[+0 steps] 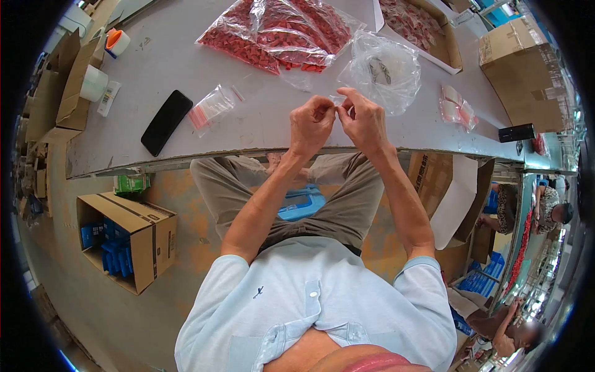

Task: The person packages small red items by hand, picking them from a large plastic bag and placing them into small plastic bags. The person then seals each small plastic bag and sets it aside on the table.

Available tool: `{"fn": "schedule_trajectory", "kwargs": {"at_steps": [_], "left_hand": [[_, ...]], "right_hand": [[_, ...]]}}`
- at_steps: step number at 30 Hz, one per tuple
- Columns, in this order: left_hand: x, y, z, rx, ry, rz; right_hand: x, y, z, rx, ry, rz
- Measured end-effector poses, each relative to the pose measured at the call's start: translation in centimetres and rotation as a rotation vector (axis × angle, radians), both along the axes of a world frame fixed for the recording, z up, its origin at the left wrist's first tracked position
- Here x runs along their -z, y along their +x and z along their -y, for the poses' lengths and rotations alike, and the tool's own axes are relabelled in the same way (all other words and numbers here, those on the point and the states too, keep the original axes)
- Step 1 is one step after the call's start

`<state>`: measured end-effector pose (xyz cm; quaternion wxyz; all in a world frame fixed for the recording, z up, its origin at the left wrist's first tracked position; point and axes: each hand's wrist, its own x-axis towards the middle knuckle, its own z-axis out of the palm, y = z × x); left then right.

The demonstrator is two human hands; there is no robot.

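Grip of both hands, drawn nearly closed: the thumb and fingertips of the left hand (312, 124) and of the right hand (364, 124) meet in a fine pinch, with a small piece of clear plastic (337, 100) between them (too small and too covered by the fingers to tell whether it has anything inside). The plastic lies above the near part of the tabletop (260, 133), in front of the seated body, a position that presumably keeps it in easy sight and lets both hands share the hold. Such a light, fingertip hold seems suited to thin film, which a whole palm would crumple. Just beyond the right hand sits a loose clear bag (389, 71), and farther off a large bag of red pieces (279, 37) lies on its side, apparently set within forward reach while leaving working room before the body. Small bags with red markings (212, 110) lie to the left, perhaps so that the left hand can get at them; another bundle of small bags (457, 108) lies to the right. A phone (167, 123) rests farther left, well apart from the hands. At the far right, a shallow box (452, 51) holds many small packets, its raised sides likely keeping them together.
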<state>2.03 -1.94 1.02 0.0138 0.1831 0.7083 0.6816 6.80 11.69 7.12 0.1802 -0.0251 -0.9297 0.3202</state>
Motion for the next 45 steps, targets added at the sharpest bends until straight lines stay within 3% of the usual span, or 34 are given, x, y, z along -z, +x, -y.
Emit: {"fn": "schedule_trajectory", "kwargs": {"at_steps": [7,10,12,13,15,21,28,31,33,45], "left_hand": [[0.3,-0.1,0.3,0.102,0.016,-0.036],[0.8,-0.3,0.1,0.076,0.035,-0.029],[0.5,-0.3,0.2,0.015,0.072,0.061],[0.2,-0.5,0.4,0.014,0.072,0.058],[-0.2,-1.1,1.0,0.119,0.298,0.357],[-1.2,-1.6,2.2,0.244,0.410,0.656],[-2.2,-1.6,2.9,0.346,0.363,0.686],[-2.7,-1.7,3.2,0.360,0.310,0.667],[-3.0,-1.9,3.6,0.386,0.273,0.661],[-3.6,-2.1,3.7,0.417,0.249,0.638]], "right_hand": [[1.0,-0.4,-1.5,-0.024,-0.069,0.147],[0.5,0.0,-1.1,0.019,0.056,0.152],[0.5,0.2,-1.2,-0.015,-0.198,0.076],[0.2,0.4,-1.5,-0.017,-0.198,0.073],[-0.5,1.1,-2.8,0.062,-0.356,0.043],[-1.0,2.8,-3.2,0.025,-0.311,0.038],[-1.5,2.4,-2.2,-0.121,-0.268,-0.020],[-0.7,2.2,-2.9,-0.135,-0.291,0.109],[-0.2,2.2,-3.3,-0.142,-0.534,0.269],[-0.3,3.1,-3.5,-0.057,-0.600,0.134]]}}
